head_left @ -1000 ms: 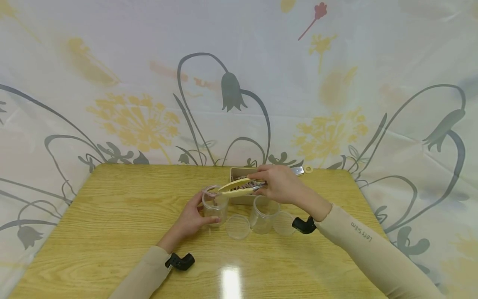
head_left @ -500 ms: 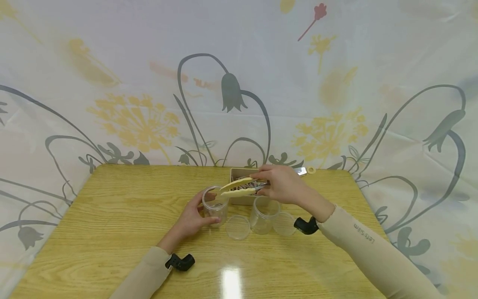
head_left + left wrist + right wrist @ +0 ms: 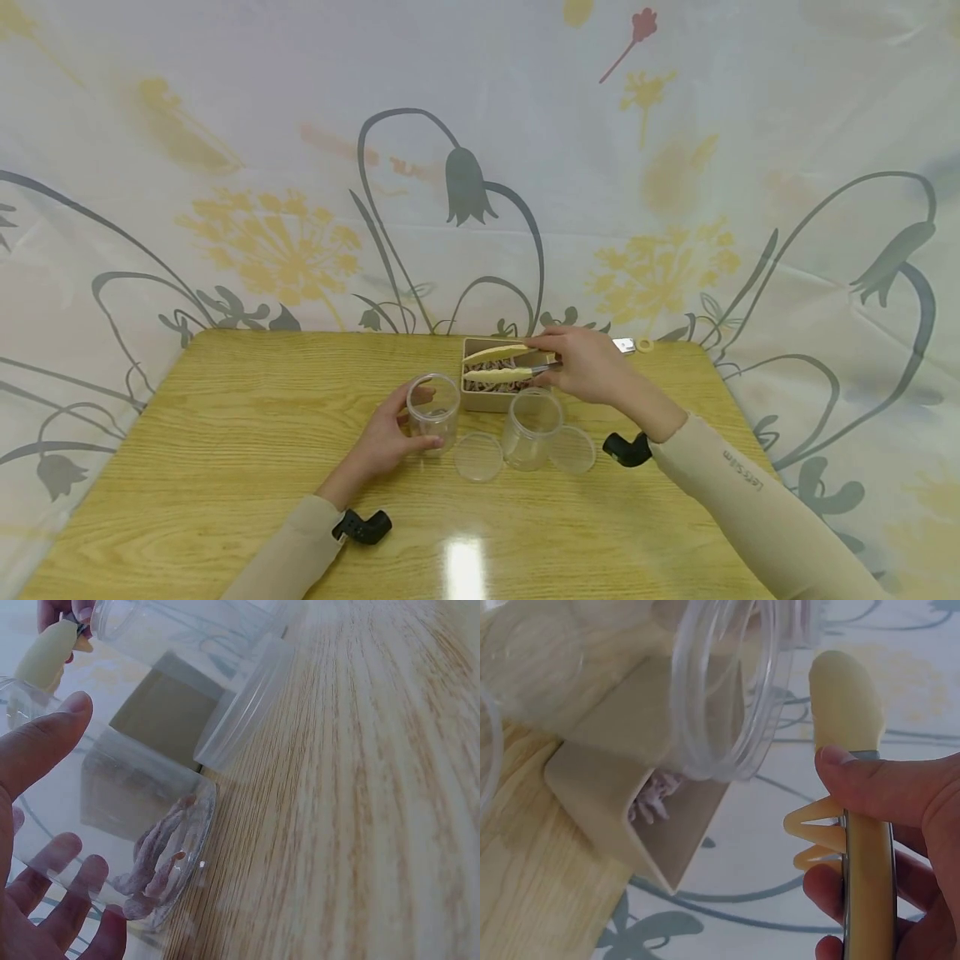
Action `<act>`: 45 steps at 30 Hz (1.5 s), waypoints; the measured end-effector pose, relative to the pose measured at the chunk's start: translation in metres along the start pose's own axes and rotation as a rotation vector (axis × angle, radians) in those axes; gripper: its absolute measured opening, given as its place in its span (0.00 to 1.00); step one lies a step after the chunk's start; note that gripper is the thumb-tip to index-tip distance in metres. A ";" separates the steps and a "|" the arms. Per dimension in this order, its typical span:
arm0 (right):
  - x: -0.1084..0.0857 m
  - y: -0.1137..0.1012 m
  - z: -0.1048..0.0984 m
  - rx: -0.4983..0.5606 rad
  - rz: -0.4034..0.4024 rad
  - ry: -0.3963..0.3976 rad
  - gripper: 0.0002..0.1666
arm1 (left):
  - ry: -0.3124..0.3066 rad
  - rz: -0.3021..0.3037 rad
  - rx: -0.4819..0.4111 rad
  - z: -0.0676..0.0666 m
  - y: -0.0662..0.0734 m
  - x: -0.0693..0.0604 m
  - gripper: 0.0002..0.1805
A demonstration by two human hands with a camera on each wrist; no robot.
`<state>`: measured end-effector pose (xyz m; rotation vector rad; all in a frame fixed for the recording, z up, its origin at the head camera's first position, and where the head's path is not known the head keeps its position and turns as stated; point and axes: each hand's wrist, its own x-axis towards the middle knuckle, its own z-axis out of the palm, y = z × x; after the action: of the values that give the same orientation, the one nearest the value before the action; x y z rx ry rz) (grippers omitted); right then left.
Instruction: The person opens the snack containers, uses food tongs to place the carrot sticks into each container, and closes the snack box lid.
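My left hand (image 3: 385, 435) grips a clear plastic jar (image 3: 433, 425) that stands upright on the table. In the left wrist view, a few pale purplish, powdery strips (image 3: 154, 866) lie at the bottom of that jar. Metal tongs with yellow tips (image 3: 498, 375) are held in my right hand (image 3: 588, 365), their tips spread apart over a beige box (image 3: 486, 403). Similar purplish strips (image 3: 656, 799) fill part of the box. Nothing shows between the tips. A yellow toothed piece (image 3: 817, 825) sits on the tongs near my right thumb.
A second clear jar (image 3: 527, 442) stands open just in front of the box. Two clear round lids (image 3: 478, 457) lie on the wooden table (image 3: 300, 392), one on each side of that jar. A patterned curtain (image 3: 480, 250) hangs behind the table's far edge.
My right hand has drawn the tongs rightward, from over the left jar's mouth to above the box. A strip seen at the tips earlier is gone from them. My left hand stays put.
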<state>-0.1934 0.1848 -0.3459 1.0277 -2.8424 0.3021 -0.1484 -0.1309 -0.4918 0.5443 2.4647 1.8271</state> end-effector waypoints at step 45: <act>0.006 0.042 0.026 -0.037 0.239 -0.299 0.47 | 0.013 -0.010 -0.001 0.003 0.003 -0.001 0.48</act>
<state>-0.2256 0.2075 -0.3764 0.7834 -3.2333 0.1211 -0.1465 -0.1274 -0.4903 0.5209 2.4701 1.8337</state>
